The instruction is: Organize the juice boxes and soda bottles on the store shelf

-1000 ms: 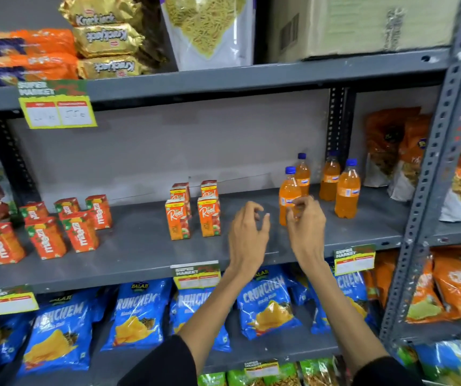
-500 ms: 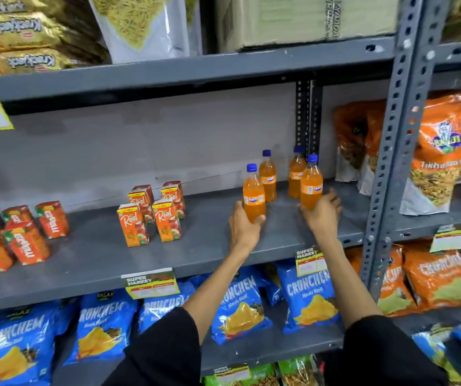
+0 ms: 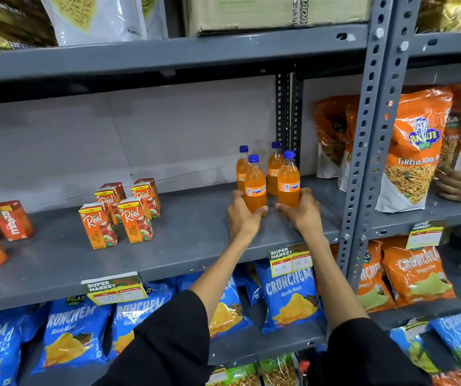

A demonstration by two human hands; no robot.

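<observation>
Several orange soda bottles with blue caps stand in a tight cluster on the grey middle shelf [image 3: 195,240]. My left hand [image 3: 241,215] grips the base of the front left bottle [image 3: 255,185]. My right hand [image 3: 301,211] grips the base of the front right bottle [image 3: 288,182]. Two more bottles [image 3: 273,168] stand just behind. Left of them, several orange Real juice boxes [image 3: 120,213] stand in two rows. Red Maaza juice boxes [image 3: 12,221] sit at the far left, partly cut off.
A perforated steel upright [image 3: 368,151] rises right of the bottles. Orange snack bags [image 3: 416,151] fill the neighbouring bay, where another person's hand [image 3: 457,185] reaches in. Blue chip bags [image 3: 290,299] lie on the shelf below. Price tags [image 3: 290,259] hang on the shelf edge.
The view shifted right and closer. Both hands closed around the two front bottles' bases, and the bottles now stand closer together than before.
</observation>
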